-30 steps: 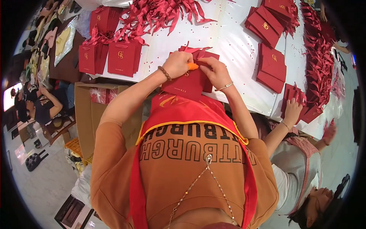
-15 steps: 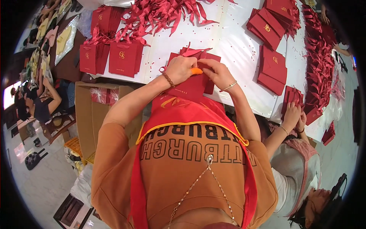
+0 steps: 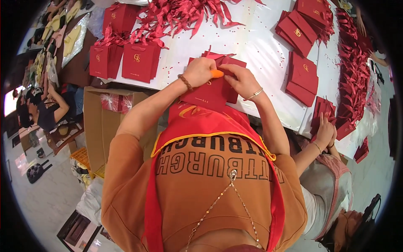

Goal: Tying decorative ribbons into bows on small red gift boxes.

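A flat red paper gift bag point(image 3: 206, 95) with a gold emblem leans at the table's near edge, against my red apron point(image 3: 201, 122). At its upper part my left hand point(image 3: 198, 74) is closed in a pinch, with an orange cover point(image 3: 216, 74) over a digit, seemingly the thumb. My right hand point(image 3: 241, 80) pinches just right of it, fingers bent toward the left ones. What lies right between the fingertips is too small to make out. More red bags lie under and behind the hands, with a red ribbon point(image 3: 220, 55) on top.
Finished-looking bags point(image 3: 137, 63) stand at the left, below a heap of red ribbons point(image 3: 180, 17). Bag stacks point(image 3: 302, 77) lie to the right. A co-worker's hands point(image 3: 325, 132) handle another bag there. An open cardboard box point(image 3: 100, 122) sits left, below the table edge.
Both hands keep to the same spot on the bag, with the fingers shifting slightly. The view has tilted a little. The co-worker's hand has moved slightly on its bag.
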